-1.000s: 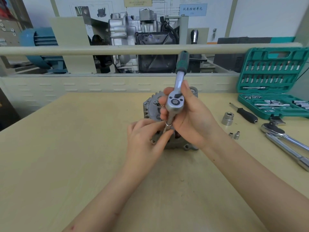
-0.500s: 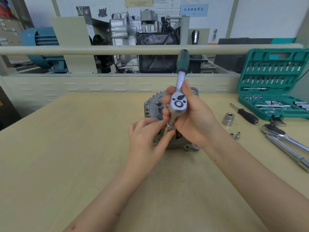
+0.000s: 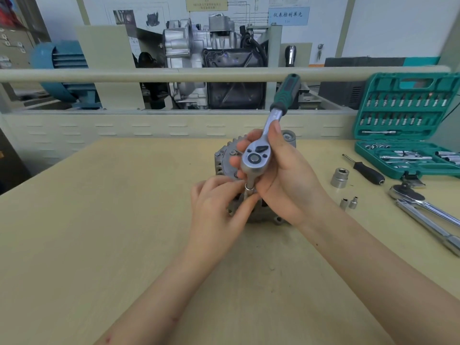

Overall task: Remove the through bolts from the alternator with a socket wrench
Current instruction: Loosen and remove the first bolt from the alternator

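Grey cast-metal alternator (image 3: 225, 160) sits mid-bench (image 3: 99, 220); I watch the right hand (image 3: 281, 180) grip the green-handled chrome ratchet wrench (image 3: 256, 158) while the left hand (image 3: 219, 205) pinches its socket extension (image 3: 249, 188).

An automotive training workshop was shown: a wooden workbench (image 3: 99, 220), a green socket set case (image 3: 408, 115) opened at far right, an engine assembly (image 3: 211, 61) mounted beyond, wall diagrams (image 3: 206, 3) hung behind.
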Available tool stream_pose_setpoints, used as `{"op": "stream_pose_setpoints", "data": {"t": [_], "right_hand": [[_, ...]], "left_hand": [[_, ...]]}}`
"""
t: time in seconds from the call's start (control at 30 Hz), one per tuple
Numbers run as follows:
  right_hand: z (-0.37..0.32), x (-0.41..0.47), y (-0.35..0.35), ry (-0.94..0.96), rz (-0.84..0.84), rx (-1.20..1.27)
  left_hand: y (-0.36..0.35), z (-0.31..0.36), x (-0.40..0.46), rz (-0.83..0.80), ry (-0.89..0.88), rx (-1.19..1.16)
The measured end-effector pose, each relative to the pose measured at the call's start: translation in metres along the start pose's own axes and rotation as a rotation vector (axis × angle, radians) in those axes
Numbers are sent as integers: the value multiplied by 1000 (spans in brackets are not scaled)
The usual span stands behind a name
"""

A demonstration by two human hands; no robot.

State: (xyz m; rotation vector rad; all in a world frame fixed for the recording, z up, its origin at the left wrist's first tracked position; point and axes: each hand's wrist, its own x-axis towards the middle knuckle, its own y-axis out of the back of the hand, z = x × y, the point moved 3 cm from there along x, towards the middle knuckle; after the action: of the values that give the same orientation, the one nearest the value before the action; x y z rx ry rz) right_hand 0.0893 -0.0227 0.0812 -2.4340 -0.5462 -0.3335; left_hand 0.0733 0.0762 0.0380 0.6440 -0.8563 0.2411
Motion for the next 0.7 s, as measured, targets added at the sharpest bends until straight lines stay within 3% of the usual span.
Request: {"op": "stream_pose_setpoints", "data": {"t": [0.27,0.5,0.7], "right_hand": [[-4,-3,5,-52,-374,-160],[-2,1,8,-71,-233,-201],[0,0,6,-91,-306,-142]], "left_hand": [[0,-3,-3,20,125,-93],[-3,-6,0,18,107,-26],[0,-3,0,-16,51,-45]]}}
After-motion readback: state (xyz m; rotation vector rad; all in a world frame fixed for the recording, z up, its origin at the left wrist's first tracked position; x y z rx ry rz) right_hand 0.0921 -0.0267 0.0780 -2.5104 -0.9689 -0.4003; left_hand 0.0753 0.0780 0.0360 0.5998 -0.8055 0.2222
